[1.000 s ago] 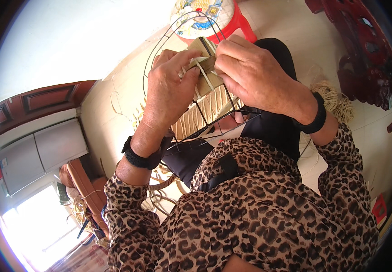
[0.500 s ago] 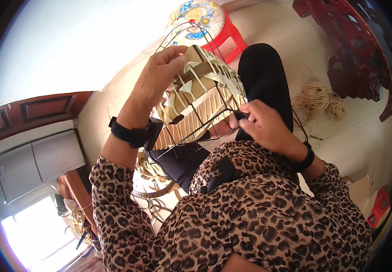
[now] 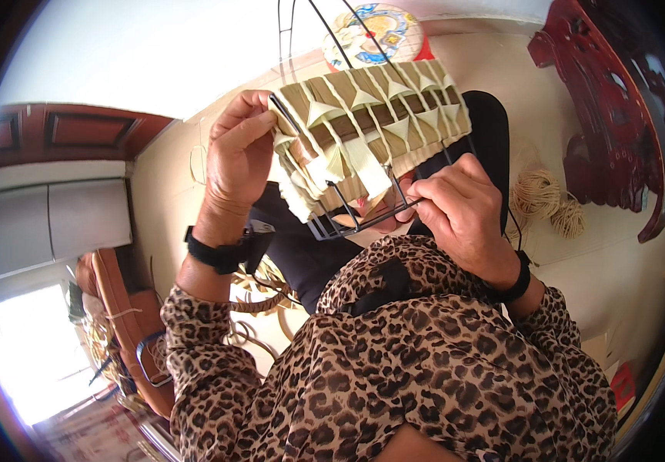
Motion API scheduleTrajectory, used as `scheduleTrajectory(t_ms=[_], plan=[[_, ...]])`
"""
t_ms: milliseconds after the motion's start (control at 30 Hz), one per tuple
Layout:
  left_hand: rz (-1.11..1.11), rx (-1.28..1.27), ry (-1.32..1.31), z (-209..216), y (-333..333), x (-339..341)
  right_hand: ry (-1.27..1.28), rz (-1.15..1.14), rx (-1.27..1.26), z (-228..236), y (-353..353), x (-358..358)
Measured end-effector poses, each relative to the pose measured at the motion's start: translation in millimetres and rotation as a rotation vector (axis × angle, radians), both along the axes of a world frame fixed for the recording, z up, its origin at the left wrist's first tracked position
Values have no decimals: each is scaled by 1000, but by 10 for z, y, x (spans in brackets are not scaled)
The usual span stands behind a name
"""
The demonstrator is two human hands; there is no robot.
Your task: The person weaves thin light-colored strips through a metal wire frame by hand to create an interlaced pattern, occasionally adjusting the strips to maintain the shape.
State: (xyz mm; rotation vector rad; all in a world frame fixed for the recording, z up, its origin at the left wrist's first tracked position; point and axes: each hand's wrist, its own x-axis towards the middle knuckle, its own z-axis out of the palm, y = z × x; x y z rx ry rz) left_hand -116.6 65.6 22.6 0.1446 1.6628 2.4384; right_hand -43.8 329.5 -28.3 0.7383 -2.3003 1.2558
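Between my hands is a half-woven basket (image 3: 363, 115) on a black wire frame. Its side shows brown and pale green bands crossed by thin cream cords, with several folded strip ends sticking out. My left hand (image 3: 238, 142) is closed on the basket's left corner, thumb and fingers pinching the edge beside a black wire. On the right, my right hand (image 3: 462, 212) has its fingers wrapped round the bare wire frame (image 3: 359, 227) at the basket's near side. A wire loop rises past the far side. Both wrists wear black bands.
Beyond the basket stands a round stool (image 3: 382, 35) with a patterned top. Coiled cord bundles (image 3: 536, 194) lie on the floor at right, near dark red carved furniture (image 3: 602, 115). Woven strips (image 3: 259, 289) lie below my left forearm. A brown chair (image 3: 121, 316) stands at left.
The basket has been turned and lifted, so its woven side now faces me and the bare wires point down toward my lap. My hands moved with it, both keeping hold.
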Motion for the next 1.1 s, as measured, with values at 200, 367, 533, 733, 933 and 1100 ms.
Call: scheduleTrajectory(t_ms=[200,367,533,733,933,1100], plan=[[194,220,-19,-484,6,306,99,60,206,72,29,108],[149,350,-70,-714,85,415,20,112,256,77,82,158],[180,347,-44,-747,193,391,-65,155,295,128,165,131],[270,363,-53,-790,224,367,-42,202,327,230,191,35],[216,332,-68,-778,208,399,-13,232,339,190,229,79],[228,369,-99,-830,217,473,3,266,359,130,156,175]])
